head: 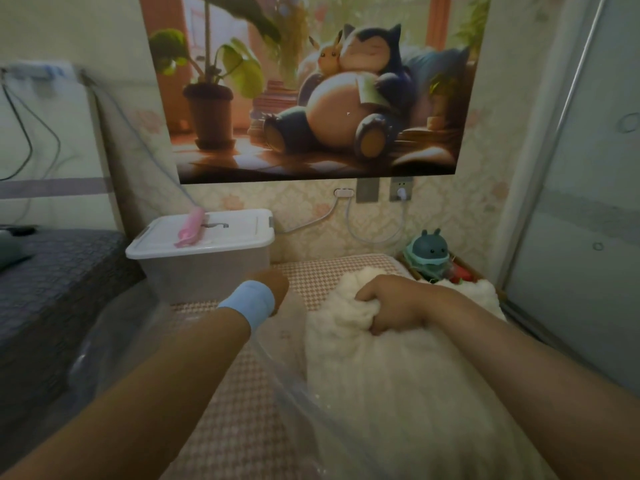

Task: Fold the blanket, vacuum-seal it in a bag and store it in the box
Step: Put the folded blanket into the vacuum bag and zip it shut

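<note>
White and fluffy, the one blanket (398, 393) lies in a heap on the right half of the bed (242, 420), whose sheet is pink-checked. One right hand (391, 306) sits on the blanket's far end with its fingers curled tight into a bunch of the pile. One left hand (275, 284), with a single pale blue wristband (249, 304), reaches to the near front of the box. It is blurred and its fingers are turned away, so I cannot tell whether they are spread or gripping anything.

One clear bag (294, 393) runs along the blanket's left edge and billows out to the near left. Its film is so faint that how much of the blanket sits inside it is hard to make out (the near part looks veiled by plastic).

One white box (201, 268) stands at the far left of the bed with its lid on, and one pink object (189, 227), too blurred to name, lies on the lid. Behind, there is one cartoon poster (311, 88). One green toy (431, 254) sits far right, its base hidden by the blanket. Both forearms are cut off by the bottom edge
</note>
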Available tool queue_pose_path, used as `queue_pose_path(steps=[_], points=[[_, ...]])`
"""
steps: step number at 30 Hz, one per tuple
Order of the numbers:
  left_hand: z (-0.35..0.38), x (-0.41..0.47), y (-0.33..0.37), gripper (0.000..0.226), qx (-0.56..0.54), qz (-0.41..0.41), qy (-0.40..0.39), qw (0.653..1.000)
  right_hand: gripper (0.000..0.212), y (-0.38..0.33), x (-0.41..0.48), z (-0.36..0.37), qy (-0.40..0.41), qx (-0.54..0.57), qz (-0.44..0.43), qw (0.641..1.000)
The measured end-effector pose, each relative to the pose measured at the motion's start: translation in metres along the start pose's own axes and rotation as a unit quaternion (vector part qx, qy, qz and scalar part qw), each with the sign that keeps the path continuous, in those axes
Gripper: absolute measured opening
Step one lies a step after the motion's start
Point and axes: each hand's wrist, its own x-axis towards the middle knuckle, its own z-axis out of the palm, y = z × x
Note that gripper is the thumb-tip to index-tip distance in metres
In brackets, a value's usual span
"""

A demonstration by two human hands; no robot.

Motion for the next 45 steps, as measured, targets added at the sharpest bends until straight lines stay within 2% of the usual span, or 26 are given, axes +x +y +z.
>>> queue_pose_path(steps=[2,4,6,7,11,13,16,19,23,25,26,29,30,31,34,35,36,37,39,41,43,45], points=[[-0.002,-0.006,-0.003,0.035,-0.082,-0.060,0.014,0.995,0.059,-0.001,-0.011,-0.002,-0.008,0.013,-0.015,1.000],[-0.009,-0.005,-0.008,0.029,-0.200,-0.124,0.001,0.972,0.054,-0.006,-0.020,-0.004,-0.024,0.019,-0.041,0.999],[-0.018,-0.004,-0.007,0.019,-0.343,-0.129,-0.021,0.930,0.051,-0.016,-0.027,-0.002,-0.037,0.010,-0.068,0.997],[-0.024,-0.003,-0.003,0.021,-0.376,-0.109,-0.020,0.920,0.050,-0.022,-0.027,0.001,-0.037,0.006,-0.083,0.996],[-0.045,-0.012,0.028,0.031,-0.355,-0.023,0.075,0.932,0.054,-0.044,-0.016,0.007,-0.047,-0.022,-0.103,0.993],[-0.049,-0.016,0.030,0.030,-0.335,-0.032,0.114,0.935,0.056,-0.055,-0.012,0.006,-0.071,-0.051,-0.116,0.989],[-0.041,-0.011,0.014,0.032,-0.374,-0.103,0.089,0.917,0.053,-0.067,-0.018,0.010,-0.100,-0.087,-0.153,0.979],[-0.035,-0.004,0.020,0.027,-0.352,-0.069,0.070,0.931,0.048,-0.061,-0.026,0.015,-0.096,-0.051,-0.151,0.982],[-0.040,-0.004,0.042,0.033,-0.326,0.048,0.061,0.942,0.050,-0.045,-0.008,0.028,-0.028,-0.016,-0.090,0.995],[-0.033,-0.005,0.041,0.009,-0.417,0.086,-0.003,0.905,0.050,-0.043,0.007,0.037,-0.012,-0.043,-0.063,0.997],[-0.025,-0.006,0.037,0.005,-0.456,0.097,-0.034,0.884,0.048,-0.043,0.014,0.042,-0.009,-0.061,-0.053,0.997],[0.004,-0.013,0.021,0.024,-0.531,0.084,-0.059,0.841,0.043,-0.050,0.034,0.055,0.009,-0.131,-0.043,0.990],[0.011,-0.018,0.016,0.029,-0.567,0.074,-0.043,0.819,0.043,-0.055,0.039,0.059,0.032,-0.166,-0.042,0.985],[0.019,-0.023,0.012,0.031,-0.581,0.063,-0.007,0.811,0.043,-0.059,0.043,0.062,0.067,-0.194,-0.038,0.978],[0.040,-0.041,0.000,0.023,-0.566,-0.018,0.134,0.814,0.036,-0.068,0.047,0.066,0.226,-0.219,-0.060,0.947],[0.045,-0.049,-0.003,0.016,-0.565,-0.049,0.162,0.807,0.031,-0.069,0.043,0.066,0.271,-0.221,-0.081,0.933],[0.047,-0.059,-0.007,0.018,-0.558,-0.069,0.174,0.809,0.028,-0.068,0.038,0.065,0.307,-0.219,-0.101,0.921],[0.045,-0.070,-0.008,0.031,-0.556,-0.069,0.150,0.815,0.025,-0.065,0.032,0.066,0.323,-0.208,-0.118,0.916],[0.039,-0.091,-0.002,0.047,-0.572,-0.047,0.040,0.818,0.015,-0.063,0.014,0.064,0.280,-0.150,-0.131,0.939],[0.033,-0.100,0.010,0.040,-0.543,-0.012,-0.039,0.839,0.017,-0.063,-0.003,0.062,0.214,-0.089,-0.101,0.967],[0.033,-0.104,0.023,0.024,-0.521,0.021,-0.028,0.853,0.027,-0.067,-0.022,0.060,0.167,0.022,-0.033,0.985],[0.035,-0.105,0.036,0.014,-0.509,0.049,0.003,0.860,0.032,-0.066,-0.035,0.061,0.105,0.150,0.037,0.982]])
